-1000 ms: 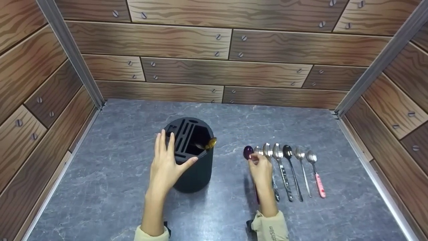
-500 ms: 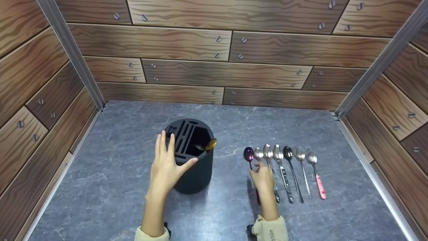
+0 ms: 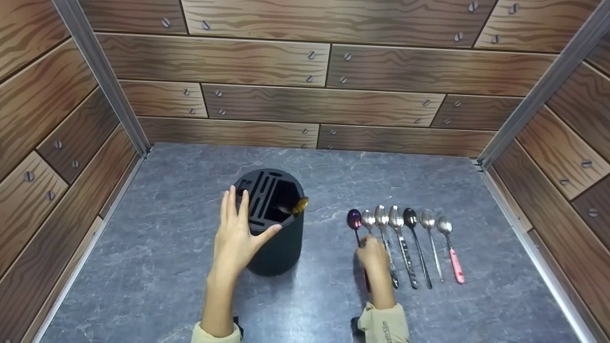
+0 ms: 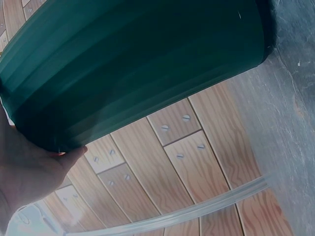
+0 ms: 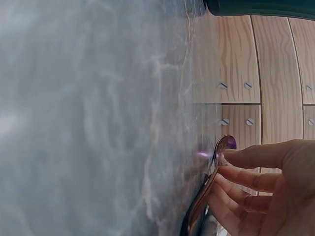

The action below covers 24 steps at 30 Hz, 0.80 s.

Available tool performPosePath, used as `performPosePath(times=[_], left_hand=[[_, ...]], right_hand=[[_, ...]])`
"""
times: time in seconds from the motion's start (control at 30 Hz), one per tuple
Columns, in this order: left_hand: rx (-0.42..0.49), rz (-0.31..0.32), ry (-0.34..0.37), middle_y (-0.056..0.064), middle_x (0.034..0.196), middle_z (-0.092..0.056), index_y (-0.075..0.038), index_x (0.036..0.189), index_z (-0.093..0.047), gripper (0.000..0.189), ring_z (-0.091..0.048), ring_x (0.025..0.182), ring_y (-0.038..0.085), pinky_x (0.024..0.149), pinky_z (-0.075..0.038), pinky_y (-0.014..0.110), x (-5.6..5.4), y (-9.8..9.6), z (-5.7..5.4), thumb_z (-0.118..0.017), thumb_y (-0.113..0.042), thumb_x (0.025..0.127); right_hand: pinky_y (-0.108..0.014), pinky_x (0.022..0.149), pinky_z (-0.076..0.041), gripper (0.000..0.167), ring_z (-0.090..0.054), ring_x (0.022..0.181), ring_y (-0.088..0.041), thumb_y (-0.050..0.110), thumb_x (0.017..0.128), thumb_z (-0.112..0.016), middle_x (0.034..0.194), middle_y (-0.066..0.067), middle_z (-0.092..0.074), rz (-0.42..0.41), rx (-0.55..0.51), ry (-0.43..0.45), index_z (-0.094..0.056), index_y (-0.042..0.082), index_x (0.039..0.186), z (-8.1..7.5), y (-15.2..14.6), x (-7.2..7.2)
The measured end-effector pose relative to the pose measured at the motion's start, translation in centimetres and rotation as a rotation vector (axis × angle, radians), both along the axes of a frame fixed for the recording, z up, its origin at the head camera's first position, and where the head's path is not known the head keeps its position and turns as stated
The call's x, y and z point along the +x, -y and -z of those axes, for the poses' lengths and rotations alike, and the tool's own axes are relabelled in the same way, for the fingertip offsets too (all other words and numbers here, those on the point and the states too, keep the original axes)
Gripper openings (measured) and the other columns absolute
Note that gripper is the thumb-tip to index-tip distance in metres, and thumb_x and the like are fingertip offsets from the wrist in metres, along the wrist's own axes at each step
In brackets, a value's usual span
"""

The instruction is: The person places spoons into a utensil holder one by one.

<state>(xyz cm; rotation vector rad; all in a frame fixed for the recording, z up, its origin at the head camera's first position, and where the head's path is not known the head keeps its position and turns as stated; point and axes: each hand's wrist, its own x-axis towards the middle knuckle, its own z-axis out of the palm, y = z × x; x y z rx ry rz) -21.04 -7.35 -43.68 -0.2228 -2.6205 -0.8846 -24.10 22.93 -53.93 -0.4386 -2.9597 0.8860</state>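
On the left, a black cylindrical utensil holder [image 3: 278,252] with a slotted top stands upright, filling much of the left wrist view as a dark green wall [image 4: 138,69]. My left hand [image 3: 232,238] rests against its near left side, fingers and thumb spread and straight. A gold-coloured spoon [image 3: 301,205] leans in its large opening. My right hand [image 3: 374,257] pinches the neck of a purple spoon [image 3: 354,218], which lies at the left end of a row. In the right wrist view, thumb and fingertips meet that spoon [image 5: 197,200] beside its bowl; the hand hides part of its handle.
To the right of the purple spoon lie several more spoons, among them a black spoon [image 3: 410,218] and a pink-handled spoon [image 3: 455,265]. Wood-patterned walls [image 3: 267,102] enclose the grey marbled tabletop [image 3: 157,247] at the back and sides.
My right hand has slid from near the purple spoon's bowl down toward me to its neck, and its fingers have closed there. My left hand and the holder stay in place.
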Motion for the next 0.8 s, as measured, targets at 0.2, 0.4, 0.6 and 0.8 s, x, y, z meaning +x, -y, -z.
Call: performPosePath(times=[0.2, 0.4, 0.6, 0.8], left_hand=[[0.002, -0.003, 0.015, 0.015, 0.151, -0.006, -0.002, 0.144, -0.025, 0.103, 0.0, 0.137, 0.028, 0.091, -0.038, 0.055, 0.08, 0.02, -0.05, -0.055, -0.07, 0.073], [0.005, -0.002, 0.025, 0.015, 0.151, -0.005, -0.003, 0.144, -0.025, 0.103, 0.0, 0.137, 0.028, 0.092, -0.037, 0.054, 0.15, 0.01, -0.01, -0.055, -0.071, 0.073], [0.0, -0.003, 0.012, 0.016, 0.151, -0.006, -0.002, 0.144, -0.025, 0.103, -0.001, 0.137, 0.029, 0.093, -0.036, 0.054, 0.08, 0.01, -0.03, -0.056, -0.07, 0.073], [0.006, 0.001, 0.011, 0.015, 0.151, -0.005, -0.002, 0.144, -0.025, 0.103, 0.0, 0.137, 0.028, 0.091, -0.038, 0.054, 0.04, -0.02, -0.08, -0.055, -0.07, 0.073]], right_hand=[[-0.053, 0.073, -0.045, 0.029, -0.057, 0.093, -0.044, 0.005, 0.076, -0.059, 0.101, -0.025, -0.061, -0.005, 0.024, 0.007, -0.064, 0.0, 0.104, 0.11, 0.04, -0.12], [-0.053, 0.072, -0.045, 0.027, -0.056, 0.093, -0.044, 0.004, 0.075, -0.06, 0.102, -0.026, -0.061, 0.0, 0.042, 0.022, -0.063, 0.002, 0.102, 0.11, 0.09, -0.21], [-0.053, 0.072, -0.044, 0.026, -0.056, 0.092, -0.044, 0.004, 0.074, -0.058, 0.1, -0.024, -0.06, 0.008, 0.038, 0.042, -0.061, 0.003, 0.1, 0.14, 0.22, -0.37], [-0.051, 0.069, -0.046, 0.02, -0.057, 0.088, -0.042, 0.004, 0.075, -0.057, 0.096, -0.024, -0.061, -0.001, 0.043, 0.082, -0.058, 0.002, 0.096, -0.03, 0.2, -0.66]])
